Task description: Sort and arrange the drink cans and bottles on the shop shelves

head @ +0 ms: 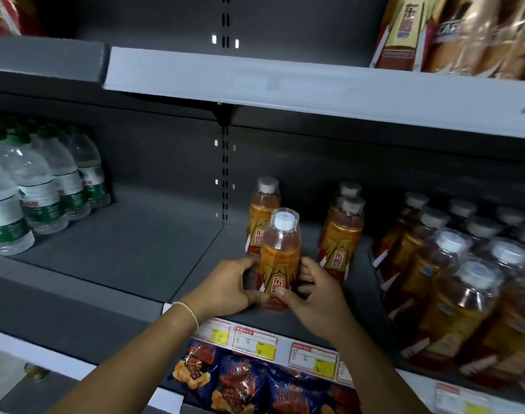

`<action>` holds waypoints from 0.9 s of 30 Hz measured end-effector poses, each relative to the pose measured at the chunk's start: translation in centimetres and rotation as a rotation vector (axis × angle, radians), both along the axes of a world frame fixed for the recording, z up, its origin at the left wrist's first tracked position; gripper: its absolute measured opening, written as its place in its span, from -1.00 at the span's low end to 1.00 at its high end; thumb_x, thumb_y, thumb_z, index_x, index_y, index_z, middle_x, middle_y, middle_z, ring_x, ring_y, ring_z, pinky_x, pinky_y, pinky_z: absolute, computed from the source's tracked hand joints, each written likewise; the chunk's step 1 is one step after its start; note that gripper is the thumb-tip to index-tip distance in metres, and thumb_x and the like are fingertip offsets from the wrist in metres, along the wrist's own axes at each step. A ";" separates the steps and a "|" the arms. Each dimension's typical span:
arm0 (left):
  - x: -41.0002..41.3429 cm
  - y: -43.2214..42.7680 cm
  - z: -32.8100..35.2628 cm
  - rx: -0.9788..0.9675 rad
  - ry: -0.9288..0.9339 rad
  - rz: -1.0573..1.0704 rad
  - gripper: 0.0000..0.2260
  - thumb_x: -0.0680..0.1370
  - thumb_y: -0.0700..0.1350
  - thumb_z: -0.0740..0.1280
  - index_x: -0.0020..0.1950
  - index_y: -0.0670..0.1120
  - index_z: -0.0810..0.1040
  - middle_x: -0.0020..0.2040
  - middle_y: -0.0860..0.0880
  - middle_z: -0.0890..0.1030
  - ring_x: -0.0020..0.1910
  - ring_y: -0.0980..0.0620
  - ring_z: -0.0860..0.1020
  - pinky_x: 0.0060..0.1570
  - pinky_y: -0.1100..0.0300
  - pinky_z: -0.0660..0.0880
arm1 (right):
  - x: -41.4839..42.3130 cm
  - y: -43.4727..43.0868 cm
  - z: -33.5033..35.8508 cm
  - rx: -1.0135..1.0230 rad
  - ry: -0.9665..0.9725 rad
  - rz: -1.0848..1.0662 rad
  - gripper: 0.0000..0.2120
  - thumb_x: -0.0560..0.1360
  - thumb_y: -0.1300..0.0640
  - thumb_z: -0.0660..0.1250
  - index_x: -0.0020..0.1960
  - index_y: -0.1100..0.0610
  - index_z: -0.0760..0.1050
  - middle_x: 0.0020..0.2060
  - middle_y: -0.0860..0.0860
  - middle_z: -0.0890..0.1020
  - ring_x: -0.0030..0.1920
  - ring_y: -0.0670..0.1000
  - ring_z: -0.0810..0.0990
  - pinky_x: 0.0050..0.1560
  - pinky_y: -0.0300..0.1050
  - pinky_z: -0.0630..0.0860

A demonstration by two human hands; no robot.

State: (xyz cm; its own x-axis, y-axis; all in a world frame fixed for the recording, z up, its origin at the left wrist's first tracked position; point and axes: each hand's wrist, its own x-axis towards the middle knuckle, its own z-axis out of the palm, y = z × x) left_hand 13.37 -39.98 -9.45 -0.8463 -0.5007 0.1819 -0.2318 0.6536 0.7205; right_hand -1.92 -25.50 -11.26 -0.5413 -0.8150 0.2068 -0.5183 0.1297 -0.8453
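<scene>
An orange-labelled drink bottle [279,258] with a clear cap stands near the front of the middle shelf [135,252]. My left hand [228,286] grips its lower left side and my right hand [316,291] grips its lower right side, thumb across the label. A second bottle of the same kind [262,210] stands right behind it. Two more [342,234] stand in a line to the right. Several such bottles [452,282] crowd the shelf's right end.
Water bottles with green labels [37,189] fill the shelf's left end, with bare shelf between them and my hands. Price tags [255,343] line the shelf edge. Snack bags [243,383] hang below. The upper shelf [285,85] holds boxed drinks [404,31] at right.
</scene>
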 end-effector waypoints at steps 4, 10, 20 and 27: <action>-2.5 1.9 0.1 -0.005 0.051 -0.083 -0.49 0.38 -0.09 0.58 0.29 0.03 0.54 0.10 0.24 0.61 0.09 0.35 0.55 0.09 0.49 0.43 | -1.6 2.7 -0.4 -0.008 -0.068 -0.063 -0.22 0.39 -0.13 0.53 0.51 -0.07 0.26 0.29 -0.16 0.47 0.17 -0.20 0.50 0.13 -0.23 0.49; -5.7 3.9 0.0 -0.087 0.118 -0.181 -0.61 0.39 -0.13 0.57 0.15 0.09 0.54 -0.01 0.32 0.56 0.03 0.40 0.53 -0.01 0.55 0.38 | -3.2 4.9 -0.6 -0.066 -0.104 -0.155 -0.23 0.40 -0.10 0.53 0.51 -0.12 0.25 0.28 -0.19 0.46 0.22 -0.20 0.47 0.22 -0.19 0.46; -8.8 5.0 -1.4 -0.166 0.130 -0.184 -0.52 0.44 0.01 0.47 0.34 0.05 0.48 -0.02 0.37 0.42 0.02 0.33 0.44 0.02 0.57 0.29 | -4.0 6.4 -1.6 -0.147 -0.098 -0.259 -0.39 0.39 -0.16 0.51 0.11 -0.67 0.20 0.10 -0.49 0.45 0.17 -0.26 0.48 0.15 -0.20 0.45; -9.5 5.0 -2.6 -0.190 0.157 -0.138 -0.49 0.46 0.05 0.44 0.38 -0.03 0.46 0.00 0.11 0.45 0.04 0.15 0.44 0.07 0.44 0.33 | -4.3 6.1 -2.0 -0.147 -0.139 -0.288 -0.39 0.43 -0.08 0.52 0.38 -0.27 0.31 0.15 -0.38 0.46 0.20 -0.14 0.51 0.23 -0.03 0.50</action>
State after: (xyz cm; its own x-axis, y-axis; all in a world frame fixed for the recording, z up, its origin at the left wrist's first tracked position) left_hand 3.86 -35.03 -12.08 -0.8583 -0.3272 0.3954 -0.0267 0.7978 0.6024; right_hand -6.21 -19.37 -13.26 -0.7762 -0.5915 0.2184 -0.3563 0.1256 -0.9259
